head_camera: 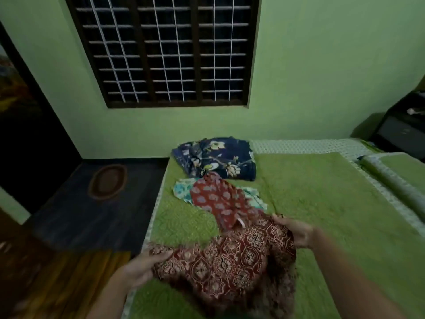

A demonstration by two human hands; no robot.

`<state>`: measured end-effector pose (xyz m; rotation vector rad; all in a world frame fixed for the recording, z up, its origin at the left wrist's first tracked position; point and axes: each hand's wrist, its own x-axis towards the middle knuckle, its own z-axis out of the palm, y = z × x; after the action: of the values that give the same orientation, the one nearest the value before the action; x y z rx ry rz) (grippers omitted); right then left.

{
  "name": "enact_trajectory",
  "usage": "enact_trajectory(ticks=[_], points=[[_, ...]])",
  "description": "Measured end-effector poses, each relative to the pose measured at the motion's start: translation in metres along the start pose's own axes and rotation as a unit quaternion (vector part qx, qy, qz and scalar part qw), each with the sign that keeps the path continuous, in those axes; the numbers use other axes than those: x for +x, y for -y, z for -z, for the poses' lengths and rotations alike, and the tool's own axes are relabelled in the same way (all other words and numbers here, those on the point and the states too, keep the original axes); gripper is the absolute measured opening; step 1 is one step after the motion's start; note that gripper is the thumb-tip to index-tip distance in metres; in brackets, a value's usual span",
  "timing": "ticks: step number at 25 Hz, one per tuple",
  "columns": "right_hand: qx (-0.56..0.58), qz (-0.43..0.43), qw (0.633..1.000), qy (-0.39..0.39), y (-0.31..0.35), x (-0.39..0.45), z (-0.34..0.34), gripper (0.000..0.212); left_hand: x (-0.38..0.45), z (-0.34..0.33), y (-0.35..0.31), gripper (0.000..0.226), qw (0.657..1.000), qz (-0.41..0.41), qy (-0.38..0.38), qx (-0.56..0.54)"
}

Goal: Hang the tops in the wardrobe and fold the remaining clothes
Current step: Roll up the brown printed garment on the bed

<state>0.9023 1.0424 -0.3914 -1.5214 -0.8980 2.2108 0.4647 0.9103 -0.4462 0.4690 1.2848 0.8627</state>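
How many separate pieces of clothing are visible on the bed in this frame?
4. A maroon patterned garment held by both hands at the near edge; a red printed piece behind it, lying over a pale teal one; a navy floral one farthest back. Others may be hidden beneath.

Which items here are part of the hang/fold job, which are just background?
Job: maroon patterned garment held by left hand and right hand; red printed garment; teal printed garment; navy floral cloth.
Background: oval mat; window; pillow.
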Motion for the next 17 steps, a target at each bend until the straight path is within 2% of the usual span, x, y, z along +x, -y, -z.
enact_trajectory(ticks=[1, 3, 4, 6, 7, 8, 10, 11, 12, 14, 15, 17], points=[[-0.044, -0.022, 0.999, -0.017, -0.007, 0.004, 0.005, 0.050, 0.015, 0.015, 0.018, 0.084, 0.995, 0.033, -0.042, 0.084], [-0.125, -0.039, 0.991, -0.040, -0.005, 0.008, 0.014, 0.044, 0.010, 0.008, 0.008, 0.056, 0.989, -0.002, -0.081, 0.122], [-0.141, -0.020, 0.989, -0.038, 0.011, 0.001, 0.012, 0.034, -0.005, -0.005, -0.018, 0.039, 0.988, -0.041, -0.100, 0.114], [-0.118, 0.088, 0.988, -0.038, 0.060, -0.015, 0.003, 0.025, -0.019, -0.024, -0.088, 0.023, 0.982, -0.148, -0.106, 0.055], [-0.100, 0.154, 0.982, -0.032, 0.088, -0.023, -0.001, 0.027, -0.019, -0.027, -0.117, 0.023, 0.977, -0.182, -0.109, 0.034], [-0.088, 0.190, 0.978, -0.020, 0.109, -0.028, -0.005, 0.031, -0.018, -0.029, -0.142, 0.030, 0.970, -0.207, -0.113, 0.060], [-0.135, 0.188, 0.973, -0.022, 0.125, -0.021, -0.007, 0.049, -0.003, -0.024, -0.161, 0.055, 0.950, -0.218, -0.168, 0.147], [-0.175, 0.172, 0.969, -0.034, 0.125, -0.016, -0.008, 0.056, 0.005, -0.020, -0.165, 0.053, 0.941, -0.212, -0.209, 0.162], [-0.182, 0.158, 0.970, -0.035, 0.123, -0.008, -0.008, 0.050, 0.012, -0.016, -0.166, 0.041, 0.934, -0.227, -0.234, 0.148], [-0.149, 0.203, 0.966, -0.065, 0.129, -0.002, -0.016, 0.019, 0.017, -0.014, -0.174, 0.031, 0.928, -0.247, -0.266, 0.086], [-0.139, 0.227, 0.960, -0.086, 0.137, -0.001, -0.019, 0.016, 0.016, -0.015, -0.182, 0.032, 0.921, -0.253, -0.286, 0.084], [-0.105, 0.274, 0.948, -0.124, 0.153, -0.004, -0.024, 0.015, 0.014, -0.011, -0.196, 0.038, 0.889, -0.279, -0.332, 0.149]])
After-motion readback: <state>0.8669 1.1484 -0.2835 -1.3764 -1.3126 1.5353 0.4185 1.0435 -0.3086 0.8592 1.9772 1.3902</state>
